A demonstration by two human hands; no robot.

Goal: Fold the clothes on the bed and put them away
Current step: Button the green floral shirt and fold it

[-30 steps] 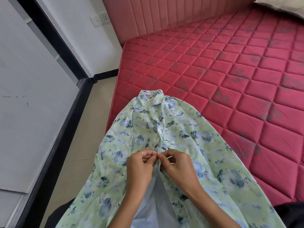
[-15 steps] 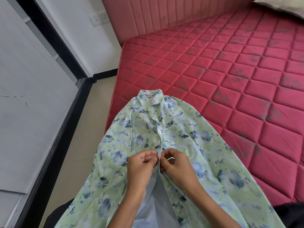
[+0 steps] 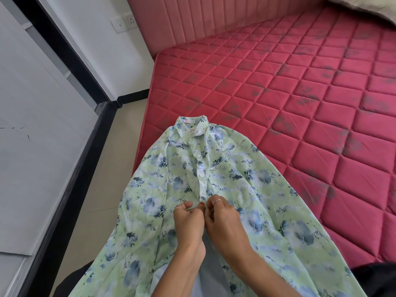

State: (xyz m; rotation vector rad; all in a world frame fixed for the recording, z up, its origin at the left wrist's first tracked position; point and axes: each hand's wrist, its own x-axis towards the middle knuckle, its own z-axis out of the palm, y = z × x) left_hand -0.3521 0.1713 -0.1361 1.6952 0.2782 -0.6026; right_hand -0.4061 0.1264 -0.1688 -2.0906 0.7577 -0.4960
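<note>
A light green shirt (image 3: 252, 189) with a blue flower print lies face up over the near corner of the red quilted bed (image 3: 300, 78), collar pointing away from me. Its upper buttons are fastened; below my hands the front hangs apart and shows the pale inside. My left hand (image 3: 188, 219) pinches the left edge of the button strip at mid-chest. My right hand (image 3: 222, 219) pinches the right edge, fingertips meeting the left hand's at one button place. The lower shirt drapes off the bed toward me.
A padded pink headboard (image 3: 192, 20) runs along the far side. A grey pillow corner (image 3: 368, 7) shows at top right. A beige floor strip (image 3: 102, 189) lies between the bed and a white wardrobe (image 3: 32, 125) with black trim. Dark cloth (image 3: 377, 275) sits at bottom right.
Both hands stay at the same button place on the shirt front, with the fingers working slightly closer together. The shirt itself has barely moved.
</note>
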